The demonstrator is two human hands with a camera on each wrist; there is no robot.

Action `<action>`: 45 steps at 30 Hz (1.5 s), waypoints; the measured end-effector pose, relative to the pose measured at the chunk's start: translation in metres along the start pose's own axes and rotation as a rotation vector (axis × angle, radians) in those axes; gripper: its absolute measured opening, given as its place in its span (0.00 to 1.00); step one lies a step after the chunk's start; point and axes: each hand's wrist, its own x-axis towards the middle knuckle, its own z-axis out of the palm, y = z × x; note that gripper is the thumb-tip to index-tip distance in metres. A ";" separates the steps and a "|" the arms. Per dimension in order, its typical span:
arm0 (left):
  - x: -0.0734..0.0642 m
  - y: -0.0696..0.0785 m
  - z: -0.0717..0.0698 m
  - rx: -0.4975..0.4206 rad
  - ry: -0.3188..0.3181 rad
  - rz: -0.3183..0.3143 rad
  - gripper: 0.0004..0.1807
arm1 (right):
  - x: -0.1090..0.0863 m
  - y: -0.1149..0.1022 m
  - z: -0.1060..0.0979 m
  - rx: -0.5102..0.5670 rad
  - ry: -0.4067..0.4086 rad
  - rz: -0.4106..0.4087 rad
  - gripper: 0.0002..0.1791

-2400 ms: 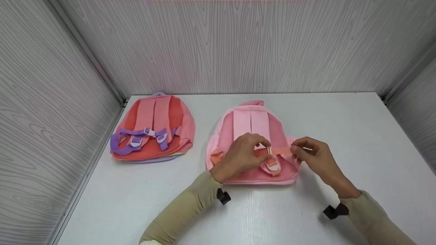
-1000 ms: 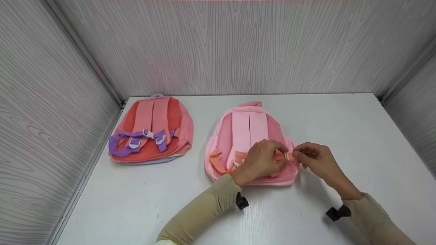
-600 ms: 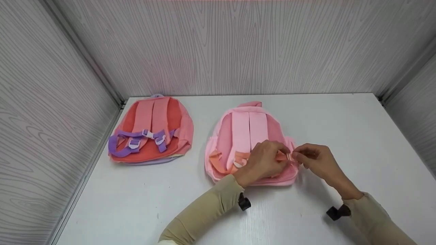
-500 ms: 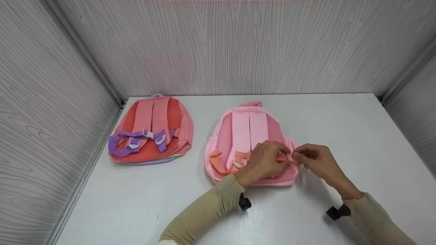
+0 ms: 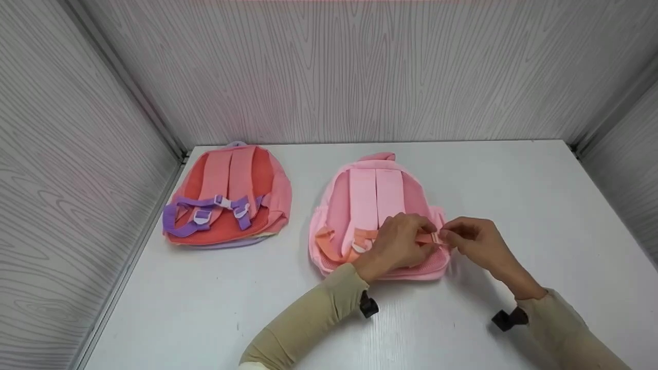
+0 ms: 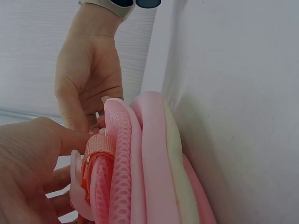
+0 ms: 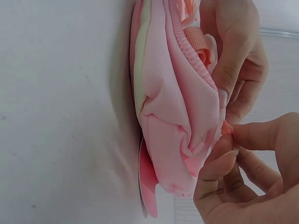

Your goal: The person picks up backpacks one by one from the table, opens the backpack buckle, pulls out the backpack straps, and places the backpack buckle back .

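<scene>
A pink backpack (image 5: 364, 192) lies strap side up on the white table. My left hand (image 5: 401, 241) is over its lower half, thumb and index finger pinching the orange strap (image 5: 424, 238). Just beyond those fingertips a small light slider (image 5: 435, 238) sits on the strap, close to the backpack's right side. My right hand (image 5: 475, 241) pinches the strap's orange end (image 7: 227, 128) at that side, as the right wrist view shows. The left wrist view shows an orange webbing loop (image 6: 99, 144) and a pale plastic buckle (image 6: 77, 182) beside my left fingers. My left hand hides part of the strap.
A coral backpack (image 5: 241, 169) with purple straps (image 5: 195, 226) and white buckles lies at the left of the table (image 5: 180, 308). A grey wood-grain wall (image 5: 329, 72) rises behind the table, with side walls left and right.
Since the oldest frame, my left hand and the slider have moved right along the strap toward my right hand, shortening the stretch between them. Over the last second both hands stay nearly in place.
</scene>
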 end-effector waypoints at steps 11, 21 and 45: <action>-0.006 0.000 -0.017 -0.022 -0.020 -0.045 0.18 | -0.001 -0.007 0.000 -0.060 0.021 -0.018 0.08; -0.025 -0.016 -0.050 -0.049 0.012 -0.075 0.18 | -0.004 -0.003 -0.007 -0.113 0.032 -0.033 0.11; -0.110 -0.093 -0.112 -0.110 0.159 -0.241 0.28 | -0.018 0.003 -0.008 -0.162 -0.038 0.028 0.22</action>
